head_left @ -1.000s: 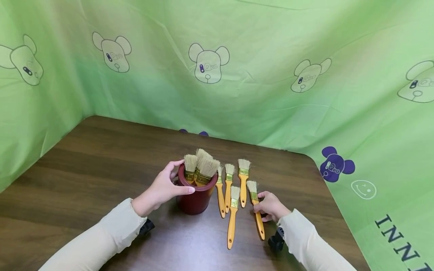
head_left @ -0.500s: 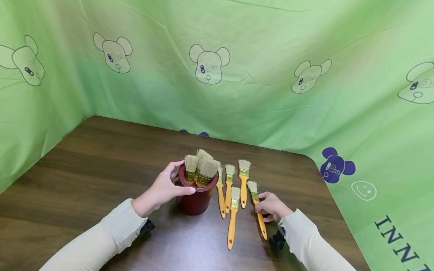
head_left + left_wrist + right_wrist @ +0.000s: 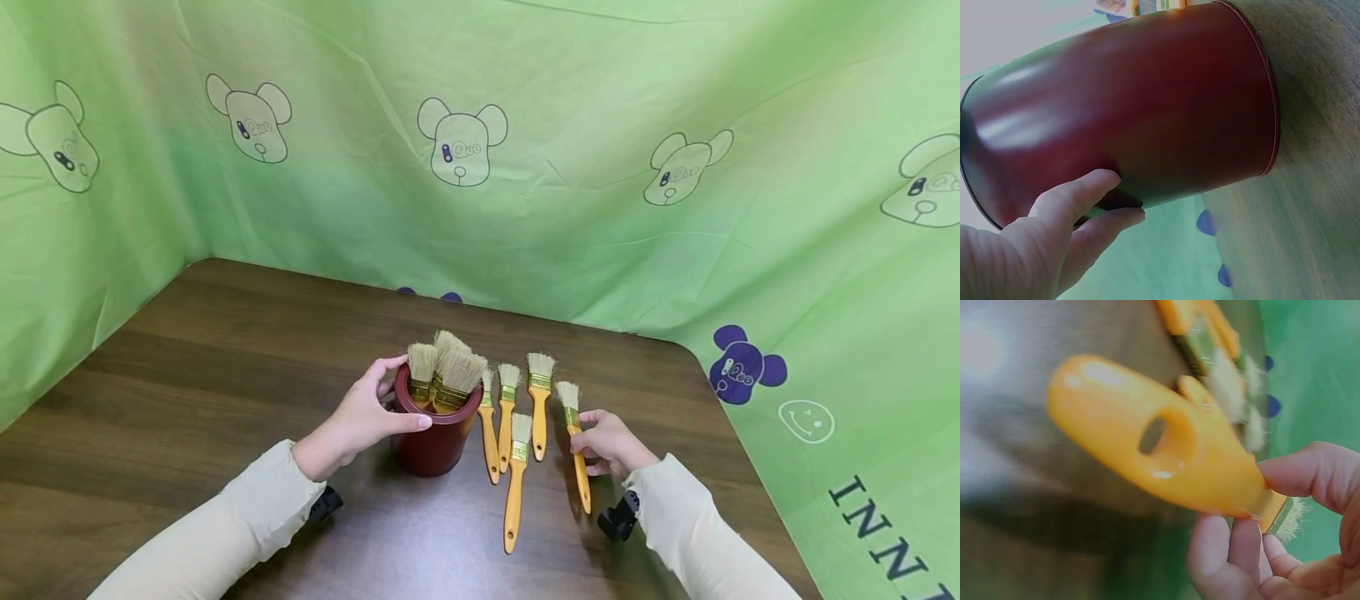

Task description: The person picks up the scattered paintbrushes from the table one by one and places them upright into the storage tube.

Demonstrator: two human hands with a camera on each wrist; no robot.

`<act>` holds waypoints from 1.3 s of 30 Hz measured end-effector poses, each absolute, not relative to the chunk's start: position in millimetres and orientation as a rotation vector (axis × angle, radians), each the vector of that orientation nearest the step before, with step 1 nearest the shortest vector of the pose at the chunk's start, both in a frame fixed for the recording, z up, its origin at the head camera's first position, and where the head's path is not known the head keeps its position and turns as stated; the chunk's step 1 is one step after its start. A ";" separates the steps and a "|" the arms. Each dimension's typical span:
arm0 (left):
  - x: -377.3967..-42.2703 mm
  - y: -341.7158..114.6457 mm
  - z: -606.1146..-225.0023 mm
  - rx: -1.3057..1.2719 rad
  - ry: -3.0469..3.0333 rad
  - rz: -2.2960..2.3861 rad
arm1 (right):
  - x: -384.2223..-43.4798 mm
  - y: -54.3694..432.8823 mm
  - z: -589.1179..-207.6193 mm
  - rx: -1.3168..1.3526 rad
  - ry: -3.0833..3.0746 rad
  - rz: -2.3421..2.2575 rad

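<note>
My left hand (image 3: 360,417) grips the dark red cylindrical pot (image 3: 429,450) from its left, thumb along the near side of the rim and fingers around the far side. Several paintbrushes (image 3: 450,367) stand in the pot, bristles up. In the left wrist view, fingers (image 3: 1079,194) lie against the pot's smooth wall (image 3: 1166,106). On the right, my right hand (image 3: 611,442) pinches another paintbrush (image 3: 582,483) by its orange handle, bristles pointing away from me. The right wrist view shows that handle's holed end (image 3: 1110,425) up close, thumb on one side and fingers on the other.
Between pot and right hand, several paintbrushes lie on the brown table (image 3: 262,350): one nearest me (image 3: 513,500), one farther back (image 3: 539,408) and others right beside the pot. A green printed curtain (image 3: 562,233) walls the back and sides.
My right hand has raised the paintbrush and shifted slightly away from me and right; the handle has swung more upright in view. My left hand stays on the pot.
</note>
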State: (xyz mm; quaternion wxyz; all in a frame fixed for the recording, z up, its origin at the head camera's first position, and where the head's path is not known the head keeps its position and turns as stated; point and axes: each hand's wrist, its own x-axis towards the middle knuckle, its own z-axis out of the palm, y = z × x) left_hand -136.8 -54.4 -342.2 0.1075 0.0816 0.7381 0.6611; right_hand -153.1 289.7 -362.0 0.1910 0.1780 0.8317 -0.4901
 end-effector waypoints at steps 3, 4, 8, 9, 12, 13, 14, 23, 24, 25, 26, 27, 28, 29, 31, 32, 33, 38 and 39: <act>-137.4 -54.1 -342.1 0.238 2.166 1.946 | -157.2 291.3 -346.4 0.466 2.336 -1.418; -137.5 -54.0 -342.0 0.239 2.164 1.947 | -159.0 291.4 -340.5 0.453 2.346 -1.423; -138.8 -54.0 -342.7 0.226 2.158 1.947 | -167.4 288.7 -315.1 0.388 2.394 -1.443; -139.1 -54.1 -342.9 0.221 2.156 1.948 | -169.7 287.0 -309.9 0.376 2.401 -1.446; -139.0 -54.3 -343.1 0.215 2.154 1.951 | -175.4 280.4 -295.9 0.362 2.405 -1.464; -138.9 -54.4 -343.2 0.215 2.155 1.949 | -177.0 277.6 -292.2 0.360 2.403 -1.470; -138.6 -54.5 -343.1 0.217 2.156 1.949 | -178.3 274.7 -288.6 0.358 2.398 -1.479; -139.1 -54.2 -343.9 0.215 2.155 1.952 | -184.4 245.8 -254.8 0.304 2.258 -1.918; -138.8 -54.2 -343.8 0.218 2.157 1.951 | -184.3 241.6 -251.3 0.312 2.234 -1.977; -138.7 -54.2 -343.8 0.218 2.156 1.952 | -184.1 237.1 -248.2 0.323 2.212 -2.030; -138.4 -54.3 -343.6 0.218 2.157 1.950 | -184.0 232.4 -245.7 0.332 2.187 -2.083; -138.0 -54.4 -343.3 0.219 2.158 1.948 | -184.0 227.3 -243.5 0.344 2.151 -2.137; -137.7 -54.5 -343.1 0.219 2.158 1.947 | -184.0 222.0 -241.6 0.359 2.127 -2.176; -137.4 -54.6 -342.8 0.219 2.160 1.944 | -183.9 216.4 -240.2 0.372 2.109 -2.210; -137.3 -54.6 -342.4 0.222 2.155 1.945 | -184.1 205.5 -239.1 0.381 2.080 -2.281; -137.4 -54.5 -342.4 0.222 2.152 1.945 | -184.2 200.2 -239.3 0.377 2.069 -2.315; -137.5 -54.5 -342.3 0.225 2.150 1.947 | -184.1 194.7 -239.9 0.367 2.068 -2.345; -138.0 -54.2 -342.4 0.229 2.147 1.958 | -181.6 168.7 -248.0 0.236 2.095 -2.465; -138.3 -54.2 -342.6 0.227 2.146 1.959 | -180.5 163.6 -250.0 0.205 2.095 -2.485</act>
